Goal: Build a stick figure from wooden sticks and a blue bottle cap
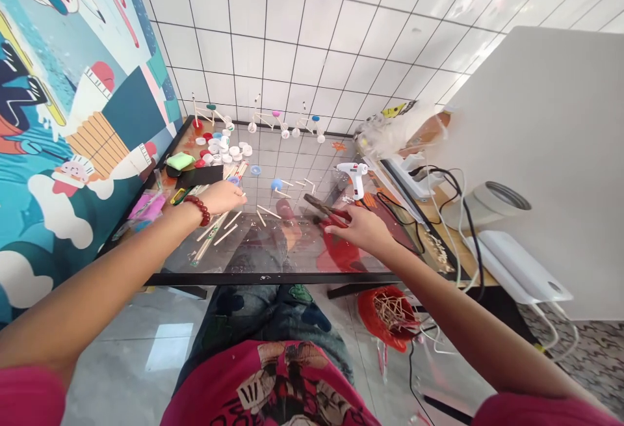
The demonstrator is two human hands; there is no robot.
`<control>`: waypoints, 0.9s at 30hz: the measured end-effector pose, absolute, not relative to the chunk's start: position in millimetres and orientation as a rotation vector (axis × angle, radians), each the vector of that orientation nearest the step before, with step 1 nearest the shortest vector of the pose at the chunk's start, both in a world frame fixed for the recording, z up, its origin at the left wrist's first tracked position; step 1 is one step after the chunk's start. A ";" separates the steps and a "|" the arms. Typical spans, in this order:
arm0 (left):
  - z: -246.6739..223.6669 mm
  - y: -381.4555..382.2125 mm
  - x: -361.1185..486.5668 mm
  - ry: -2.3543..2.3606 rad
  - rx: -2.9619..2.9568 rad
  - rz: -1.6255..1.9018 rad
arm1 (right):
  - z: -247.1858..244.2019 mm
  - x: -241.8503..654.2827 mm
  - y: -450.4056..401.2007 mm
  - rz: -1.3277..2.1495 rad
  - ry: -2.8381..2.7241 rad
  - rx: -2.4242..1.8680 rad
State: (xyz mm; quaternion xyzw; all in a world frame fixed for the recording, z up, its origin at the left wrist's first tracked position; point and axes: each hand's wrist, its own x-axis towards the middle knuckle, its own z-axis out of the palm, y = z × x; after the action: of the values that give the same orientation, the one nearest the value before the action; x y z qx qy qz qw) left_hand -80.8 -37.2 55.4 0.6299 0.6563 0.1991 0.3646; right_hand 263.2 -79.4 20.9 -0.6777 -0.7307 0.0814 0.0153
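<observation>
My right hand (363,226) is closed around the red handles of a pair of pliers (322,205), whose dark jaws point left over the glass tabletop. My left hand (225,197) is pinched, with a tiny pale tip at its fingers; what it grips is too small to name. Beneath and beside that hand lie wooden sticks (209,244), some with printed wrappers. Short cut sticks (268,213) lie between the hands. A blue bottle cap (276,184) has sticks attached to it, and another blue cap (256,170) lies flat behind.
White and red bottle caps (234,151) are heaped at the back left, near a green block (180,161). Stick-and-cap models (266,119) stand along the wall. A white glue gun (355,175) rests at right, near cables and a power strip (414,175). Below hangs a red bag of sticks (390,312).
</observation>
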 end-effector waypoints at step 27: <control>41.6 131.3 -60.3 2.241 2.079 0.232 | -23.9 294.3 -77.7 -0.146 -2.039 -2.098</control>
State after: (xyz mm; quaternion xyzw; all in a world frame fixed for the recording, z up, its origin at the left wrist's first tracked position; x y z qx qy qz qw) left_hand -60.3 131.3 41.6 0.6778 0.7303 0.0755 0.0380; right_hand 294.3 -77.7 -23.9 -0.7122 -0.6921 -0.0496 0.1062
